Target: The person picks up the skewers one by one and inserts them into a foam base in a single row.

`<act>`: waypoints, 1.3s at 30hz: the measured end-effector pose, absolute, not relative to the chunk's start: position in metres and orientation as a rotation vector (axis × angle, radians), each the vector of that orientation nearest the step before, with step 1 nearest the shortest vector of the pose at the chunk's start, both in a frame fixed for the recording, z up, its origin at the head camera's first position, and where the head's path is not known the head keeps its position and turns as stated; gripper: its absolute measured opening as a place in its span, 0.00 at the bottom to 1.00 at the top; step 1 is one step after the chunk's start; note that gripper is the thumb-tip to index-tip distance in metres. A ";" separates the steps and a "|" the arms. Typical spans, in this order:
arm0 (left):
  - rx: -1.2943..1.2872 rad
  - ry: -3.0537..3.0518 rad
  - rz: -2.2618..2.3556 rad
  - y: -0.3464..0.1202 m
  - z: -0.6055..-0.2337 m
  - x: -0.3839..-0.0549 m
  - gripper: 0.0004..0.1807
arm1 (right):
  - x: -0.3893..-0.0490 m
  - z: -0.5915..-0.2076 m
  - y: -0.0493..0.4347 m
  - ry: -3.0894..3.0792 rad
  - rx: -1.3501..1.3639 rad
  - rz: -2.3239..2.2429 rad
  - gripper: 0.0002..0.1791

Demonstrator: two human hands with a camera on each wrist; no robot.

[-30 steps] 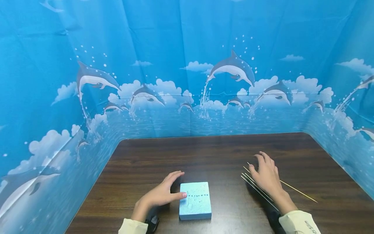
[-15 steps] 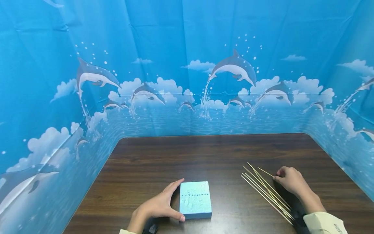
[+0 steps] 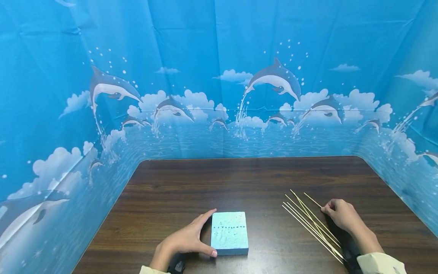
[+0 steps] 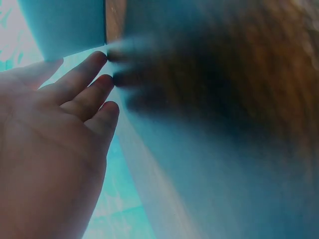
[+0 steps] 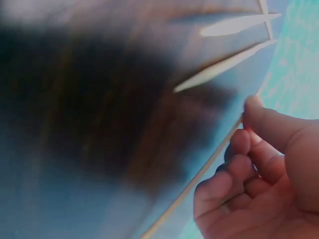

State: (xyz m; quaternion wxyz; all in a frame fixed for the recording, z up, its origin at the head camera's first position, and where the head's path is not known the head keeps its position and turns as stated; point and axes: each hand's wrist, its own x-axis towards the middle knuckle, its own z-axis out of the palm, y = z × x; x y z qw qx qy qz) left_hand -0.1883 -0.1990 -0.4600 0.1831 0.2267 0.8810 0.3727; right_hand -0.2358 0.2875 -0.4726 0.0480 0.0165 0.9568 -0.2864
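Note:
A light blue foam block with a dotted line across its top lies near the middle front of the table. My left hand is at its left side, thumb at the near corner and index finger at the far corner, the fingers fairly straight. In the left wrist view the fingers reach the edge of the block. Over at the right, my right hand pinches one thin wooden skewer between thumb and index finger. The right wrist view shows that skewer running below the thumb, the other fingers curled.
Several loose skewers lie slanted and partly crossing, just left of my right hand. Their pointed ends show in the right wrist view. Beyond the dark wooden table hangs a blue curtain printed with dolphins.
My right hand moved right and nearer, from above the skewers to pinching one apart from the others. My left thumb slid from the block's top to its near corner.

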 end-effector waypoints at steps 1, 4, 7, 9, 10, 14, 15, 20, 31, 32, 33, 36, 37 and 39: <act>0.634 2.487 1.048 -0.200 -0.460 -0.188 0.64 | -0.236 -0.472 0.286 2.929 0.040 -0.882 0.11; 0.613 2.487 1.036 -0.201 -0.459 -0.190 0.64 | -0.236 -0.466 0.280 2.990 0.002 -0.936 0.10; 0.598 2.483 1.031 -0.202 -0.458 -0.191 0.64 | -0.235 -0.457 0.270 3.071 -0.043 -1.016 0.11; 0.596 2.482 1.033 -0.202 -0.458 -0.191 0.64 | -0.233 -0.449 0.261 3.122 -0.066 -1.072 0.12; 0.595 2.483 1.034 -0.202 -0.458 -0.191 0.63 | -0.232 -0.444 0.257 3.139 -0.071 -1.104 0.13; 0.582 2.476 1.038 -0.202 -0.457 -0.192 0.63 | -0.228 -0.425 0.233 3.153 -0.093 -1.261 0.16; 0.580 2.475 1.037 -0.201 -0.457 -0.192 0.63 | -0.227 -0.420 0.226 3.139 -0.098 -1.307 0.16; 0.568 2.469 1.046 -0.200 -0.456 -0.195 0.63 | -0.223 -0.401 0.189 3.043 -0.217 -1.562 0.14; 0.573 2.484 1.019 -0.199 -0.455 -0.193 0.62 | -0.208 -0.379 0.096 2.731 -0.676 -2.023 0.05; 0.574 2.487 1.020 -0.199 -0.455 -0.192 0.62 | -0.206 -0.378 0.088 2.722 -0.723 -2.024 0.04; 0.576 2.493 1.017 -0.199 -0.455 -0.191 0.63 | -0.205 -0.378 0.081 2.714 -0.770 -2.021 0.03; 0.580 2.506 1.012 -0.199 -0.455 -0.189 0.63 | -0.204 -0.377 0.062 2.685 -0.912 -2.014 0.04; 0.580 2.512 1.007 -0.198 -0.455 -0.189 0.64 | -0.205 -0.378 0.057 2.685 -0.959 -2.003 0.05; 0.573 2.520 1.000 -0.198 -0.455 -0.188 0.64 | -0.206 -0.379 0.047 2.682 -1.048 -1.975 0.05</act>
